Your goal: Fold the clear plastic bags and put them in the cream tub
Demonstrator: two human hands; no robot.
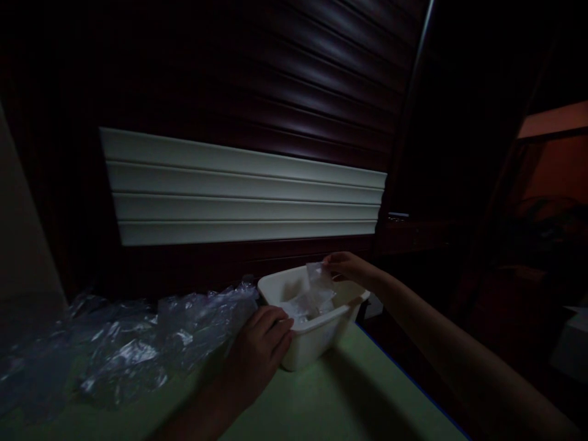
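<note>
A cream plastic bin [316, 340] stands on the green tabletop, with several small clear plastic bags [305, 305] inside. My right hand [344, 264] is over the bin's far right side, its fingertips pinching a small clear plastic bag [316, 274] by the upper edge. This bag hangs down into the bin, above the others. At the near left corner of the bin, my left hand [264, 340] rests with its fingers bent over the rim. Its fingertips are partly hidden, and the light is dim.
A heap of crumpled clear plastic bags [179, 324] covers the left of the green tabletop [294, 404]. Behind it rises a dark slatted panel [312, 110] with a pale slatted band [248, 190]. The table's blue edge [404, 370] runs along the right.
</note>
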